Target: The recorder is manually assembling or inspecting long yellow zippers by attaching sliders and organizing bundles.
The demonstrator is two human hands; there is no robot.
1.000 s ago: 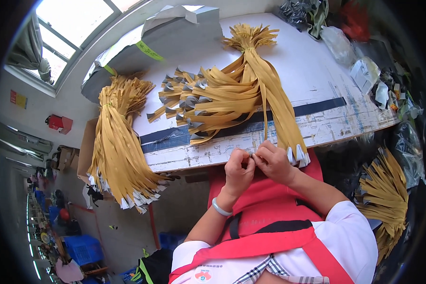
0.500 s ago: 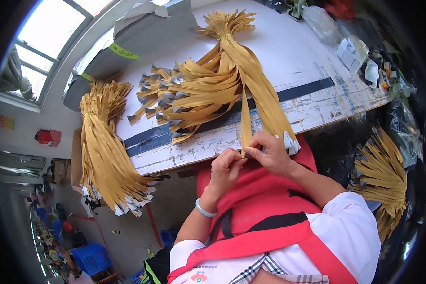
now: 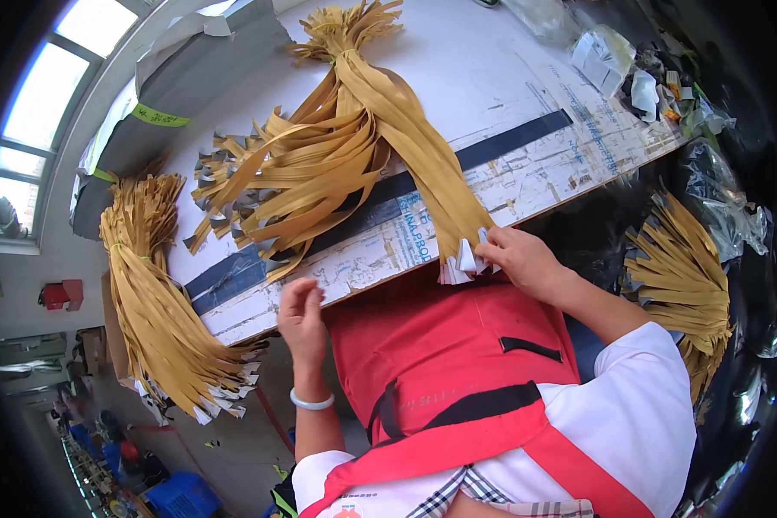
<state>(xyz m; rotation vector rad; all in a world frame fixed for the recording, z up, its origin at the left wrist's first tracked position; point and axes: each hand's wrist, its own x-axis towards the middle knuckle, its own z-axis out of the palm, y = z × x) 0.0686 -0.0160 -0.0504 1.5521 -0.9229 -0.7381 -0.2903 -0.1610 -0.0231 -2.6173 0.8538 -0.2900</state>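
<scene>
A bundle of long yellow-brown fabric strips (image 3: 406,142) lies across the table, tied near its far end. Its near ends carry white tabs (image 3: 466,259) at the table's front edge. My right hand (image 3: 527,259) pinches one of these tabbed strip ends between thumb and fingers. To the left, loose strips (image 3: 311,211) of the same bundle fan out, with grey tips. My left hand (image 3: 302,319) is raised just off the front edge near those strips, its fingers loosely bent and apart, with nothing seen in it.
Another tied bundle (image 3: 147,293) hangs over the table's left end. More strips (image 3: 682,289) lie at the right on dark plastic. Clear bags and scraps (image 3: 604,60) crowd the far right corner. A dark band (image 3: 509,142) runs along the white tabletop (image 3: 483,69).
My hands have parted. The left let go of a strip and moved left; the strip now lies with the loose grey-tipped ones. My right hand has shifted to the white tabs. The view has shifted.
</scene>
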